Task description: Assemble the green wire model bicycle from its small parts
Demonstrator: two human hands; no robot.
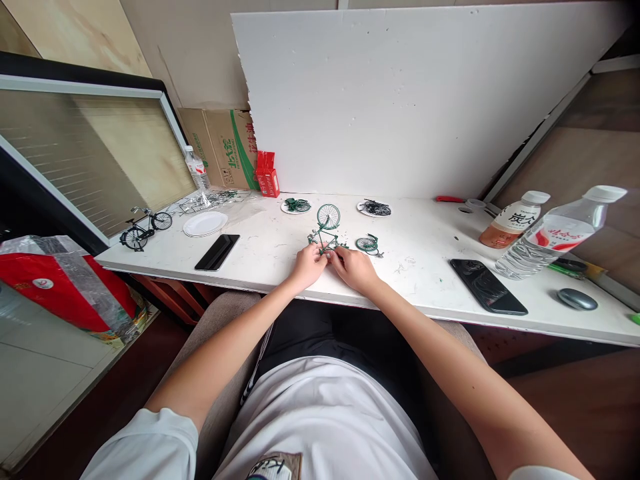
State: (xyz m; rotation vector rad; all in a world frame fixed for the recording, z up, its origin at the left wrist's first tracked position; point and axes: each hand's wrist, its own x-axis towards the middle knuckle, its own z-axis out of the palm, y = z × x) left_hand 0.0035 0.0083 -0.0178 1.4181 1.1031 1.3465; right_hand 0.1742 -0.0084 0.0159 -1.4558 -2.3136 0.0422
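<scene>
Both hands work close together at the table's front edge on a green model bicycle frame point(327, 239), which has one spoked wheel point(329, 217) at its far end. My left hand point(309, 263) has its fingers closed on the near left part of the frame. My right hand point(354, 268) pinches at the near end from the right, its fingertips almost meeting the left ones. Whatever small part lies between the fingertips is hidden. Just right of the frame lies a loose green wheel with other parts point(367, 245).
Plates of green parts point(296, 205) and black parts point(375, 209) stand behind. A finished black model bicycle point(145, 229), a white plate point(205, 224) and a phone point(217, 252) are left. Another phone point(489, 287), bottles point(555, 233) and a mouse point(577, 299) are right.
</scene>
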